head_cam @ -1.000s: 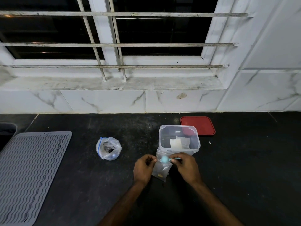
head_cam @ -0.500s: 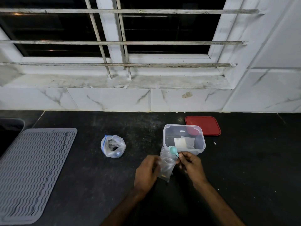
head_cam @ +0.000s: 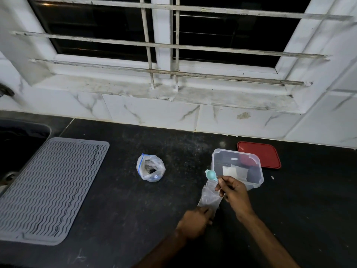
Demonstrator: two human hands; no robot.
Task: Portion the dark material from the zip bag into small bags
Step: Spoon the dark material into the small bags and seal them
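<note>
Home kitchen, dark stone counter (head_cam: 119, 219), sink (head_cam: 21, 136), grey drying mat (head_cam: 48, 190), marble-tiled wall (head_cam: 154, 115), barred window (head_cam: 164, 35)

Counter (head_cam: 116, 200) below a window sill (head_cam: 173, 95), with the work gathered right of centre.
The sink (head_cam: 17, 144) is sunk into the counter's far left, and the mat (head_cam: 50, 190) lies just right of it. The zip bag (head_cam: 150, 168) stands on the counter near the middle, well apart from the mat. Right of it stands the box (head_cam: 257, 182), with packets (head_cam: 234, 172) inside. The lid (head_cam: 264, 155) lies flat behind the box to the right, close to the wall. Before the box's left corner is the small bag (head_cam: 209, 196). The left hand (head_cam: 195, 221) grips its near end. The right hand (head_cam: 234, 192), at its right side, holds the spoon (head_cam: 211, 174) above the bag's far end.
</note>
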